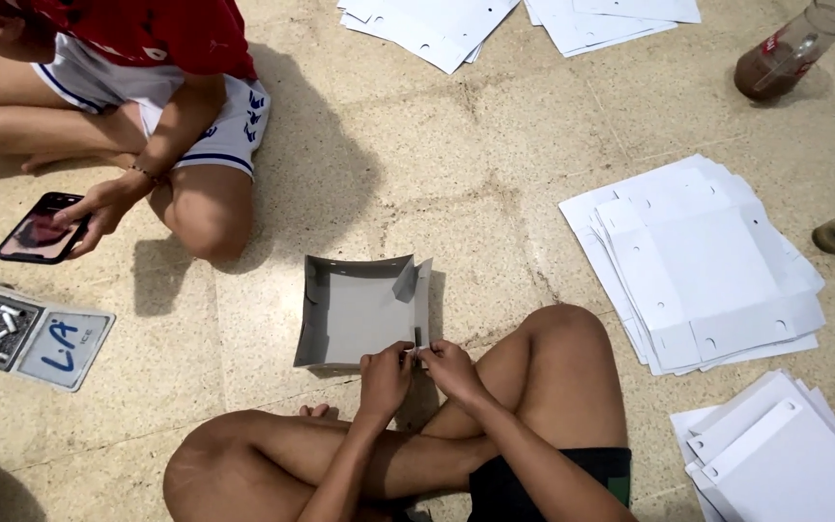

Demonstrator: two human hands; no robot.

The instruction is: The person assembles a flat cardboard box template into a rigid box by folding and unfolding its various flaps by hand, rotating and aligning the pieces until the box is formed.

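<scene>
- Left hand (385,375): fingers closed in a pinch on the near edge of the grey cardboard tray (359,314), just left of its near right corner
- Right hand (448,365): fingers closed on a small white tab at that same corner, touching the left hand's fingertips; both hands equally near the work
- Grey cardboard tray: half-folded, open side up, lying on the floor (456,184) directly ahead of the fingers; near edge runs left to right under both hands, far wall upright and bowed, right wall leaning with a loose flap
- Stack of flat white box blanks (703,261): well to the right of the fingers, fanned, with punched holes
- Second stack of blanks (785,454): right of the right hand and nearer the person
- Further blanks (437,24): far ahead of the fingers
- Brown bottle (785,53): far ahead and right, tilted
- Another person's hand (99,208): ahead and well left, on a dark phone (39,230)
- Grey tray of small white pieces (26,333): well left of the left hand
</scene>
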